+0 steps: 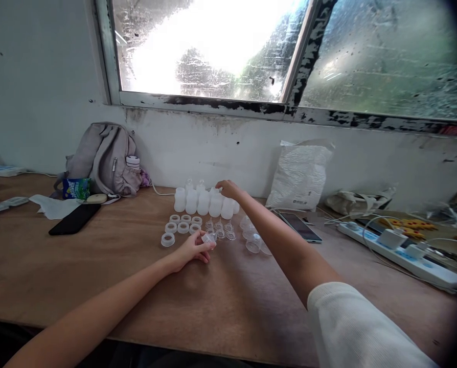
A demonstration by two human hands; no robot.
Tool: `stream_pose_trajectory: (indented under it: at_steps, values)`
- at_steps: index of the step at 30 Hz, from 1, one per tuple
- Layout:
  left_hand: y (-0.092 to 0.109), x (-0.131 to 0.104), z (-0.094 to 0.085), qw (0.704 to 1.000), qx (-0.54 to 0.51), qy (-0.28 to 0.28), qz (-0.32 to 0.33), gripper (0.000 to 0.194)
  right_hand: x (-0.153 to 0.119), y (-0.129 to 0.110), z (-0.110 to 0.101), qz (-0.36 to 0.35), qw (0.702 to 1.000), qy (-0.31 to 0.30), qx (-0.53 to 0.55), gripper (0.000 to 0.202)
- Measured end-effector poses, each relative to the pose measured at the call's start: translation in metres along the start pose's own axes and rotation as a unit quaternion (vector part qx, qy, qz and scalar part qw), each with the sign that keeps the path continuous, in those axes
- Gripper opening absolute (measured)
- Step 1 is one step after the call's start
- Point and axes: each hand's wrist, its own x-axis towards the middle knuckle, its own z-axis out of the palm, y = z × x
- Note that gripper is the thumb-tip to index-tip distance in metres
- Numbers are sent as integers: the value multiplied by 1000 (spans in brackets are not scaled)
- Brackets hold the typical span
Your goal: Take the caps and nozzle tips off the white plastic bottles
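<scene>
My left hand [193,249] is closed, its fingers and thumb round a small clear plastic bottle part [209,238] held just above the table. Its exact shape is partly covered by the fingers. My right hand [228,188] reaches to the back of a cluster of frosted white bottles [203,203]. Its fingers are pinched together there, and what they grip cannot be made out. In front of the bottles lie several translucent screw rings [167,239]. Beside them are several clear bottle teats [230,235]. Clear domed caps [252,246] lie right of these, partly behind my right forearm.
A grey backpack [108,158] leans on the wall, with a black phone [74,219] and tissue [55,207] before it. A white plastic mailer bag [300,176] stands at the back. Another phone [300,228] and a cabled power strip [401,254] lie at right.
</scene>
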Motion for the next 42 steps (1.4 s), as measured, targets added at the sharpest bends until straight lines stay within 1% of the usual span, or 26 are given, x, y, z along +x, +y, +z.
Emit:
stream_pose_trajectory:
  at_steps: [8, 11, 14, 16, 18, 19, 21, 23, 24, 26, 28, 30, 32, 33, 34, 36, 42]
  values:
    - [-4, 3, -1, 1000, 3, -5, 10, 37, -5, -4, 3, 0, 1000, 16, 14, 37]
    - [-5, 4, -1, 1000, -1, -6, 12, 38, -9, -10, -4, -1, 999, 38, 24, 33]
    - [-4, 4, -1, 1000, -2, -3, 9, 38, -21, -27, -17, -14, 996, 81, 43, 28]
    - [-3, 3, 0, 1000, 2, -1, 5, 39, -42, -44, -22, -29, 992, 107, 61, 27]
    - [-1, 1, 1, 1000, 4, -1, 2, 40, -75, -63, -22, -44, 988, 120, 82, 29]
    - [0, 1, 2, 1000, 6, 0, 1, 40, -95, -73, -19, -58, 983, 126, 118, 31]
    - [1, 0, 2, 1000, 10, 0, 1, 40, -139, -89, -9, -75, 972, 128, 185, 32]
    - [0, -1, 2, 1000, 27, -9, 8, 39, -179, -101, 4, -75, 959, 108, 251, 25]
    - [0, -1, 2, 999, 42, -18, 14, 38, -194, -104, 11, -67, 949, 103, 291, 22]
    - [-2, 0, 2, 996, 80, -40, 25, 41, -214, -107, 23, -54, 914, 78, 395, 19]
    - [-3, 0, 1, 991, 122, -55, 25, 44, -221, -105, 30, -35, 867, 40, 496, 20]
    - [-3, 1, 0, 986, 157, -59, 22, 43, -219, -102, 35, -11, 819, -2, 574, 23]
    - [-2, 1, 0, 981, 181, -58, 25, 40, -216, -100, 38, 7, 782, -31, 623, 26]
    - [-2, 1, -1, 980, 189, -59, 26, 39, -214, -99, 38, 10, 770, -40, 637, 27]
    - [-1, 0, -1, 979, 195, -61, 27, 39, -213, -99, 38, 9, 763, -44, 644, 28]
    - [-1, 0, -1, 976, 205, -63, 27, 40, -214, -99, 38, 0, 762, -44, 646, 27]
    - [-4, 0, -2, 970, 235, -54, 25, 46, -216, -100, 37, -10, 777, -45, 627, 21]
